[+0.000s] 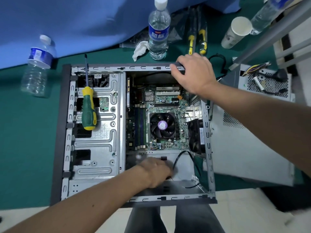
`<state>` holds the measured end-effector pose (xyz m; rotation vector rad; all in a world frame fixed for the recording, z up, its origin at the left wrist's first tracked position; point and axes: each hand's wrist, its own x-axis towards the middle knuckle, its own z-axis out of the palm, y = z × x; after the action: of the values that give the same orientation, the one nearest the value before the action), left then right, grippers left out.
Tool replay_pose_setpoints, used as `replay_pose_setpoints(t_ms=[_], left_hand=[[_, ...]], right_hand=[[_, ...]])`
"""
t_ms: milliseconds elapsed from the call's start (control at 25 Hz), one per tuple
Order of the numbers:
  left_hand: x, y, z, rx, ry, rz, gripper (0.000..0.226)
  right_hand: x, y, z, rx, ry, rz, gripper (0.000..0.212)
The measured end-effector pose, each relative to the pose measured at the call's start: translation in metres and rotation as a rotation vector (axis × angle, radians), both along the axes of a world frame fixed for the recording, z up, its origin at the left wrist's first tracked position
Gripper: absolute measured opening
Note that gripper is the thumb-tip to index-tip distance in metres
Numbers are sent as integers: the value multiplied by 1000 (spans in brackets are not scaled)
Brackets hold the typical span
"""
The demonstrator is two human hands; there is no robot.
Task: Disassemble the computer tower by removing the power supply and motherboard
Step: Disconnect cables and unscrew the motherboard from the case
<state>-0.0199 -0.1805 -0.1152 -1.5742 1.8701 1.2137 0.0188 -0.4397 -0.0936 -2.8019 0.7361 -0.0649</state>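
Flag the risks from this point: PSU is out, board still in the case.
1. The screwdriver lies loose on the drive cage; jolting the case could roll it onto the motherboard.
2. The left hand, blurred, works beside a black cable; it may snag.

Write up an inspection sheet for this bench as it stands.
Surface: green mat on the bench.
Job's things: open tower case; motherboard still mounted; power supply already out, right of the case.
Clutter: screwdriver resting on the drive cage; three water bottles, paper cup, crumpled tissue.
Grippers: right hand grips the case's far rim; left hand reaches into the emptied bay, fingers hidden.
Cables: loose black cable in the bay.
Surroundings: blue cloth behind.
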Motion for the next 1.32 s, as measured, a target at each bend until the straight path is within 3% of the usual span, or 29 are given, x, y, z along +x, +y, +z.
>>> replay_pose_setpoints(t_ms=[120, 240, 440, 560, 800, 920, 1080, 1200, 1320], left_hand=[[1, 0, 3, 13, -333, -338, 22], [2, -4, 4, 128, -418, -405, 29], [25, -18, 11, 332, -146, -20, 60], [27, -18, 21, 330, -117, 82, 69], [7, -12, 12, 219, -88, -121, 50], [4, -1, 8, 115, -258, -192, 55], [16, -3, 14, -38, -340, -255, 42], [21, -15, 25, -14, -337, -152, 28], [37, -28, 49, -56, -194, 176, 25]], right_hand=[[0, 0, -1, -1, 5, 0, 53], [0, -1, -1, 1, 9, 0, 52], [0, -2, 0, 10, 20, -2, 52], [0, -2, 0, 10, 22, 1, 52], [-1, -3, -1, 14, 19, 4, 53], [-1, -3, -2, 11, 20, 3, 54], [0, -4, -3, 13, 22, 1, 55], [0, -4, -3, 22, 26, 5, 55], [0, -4, -4, 26, 24, 7, 55]])
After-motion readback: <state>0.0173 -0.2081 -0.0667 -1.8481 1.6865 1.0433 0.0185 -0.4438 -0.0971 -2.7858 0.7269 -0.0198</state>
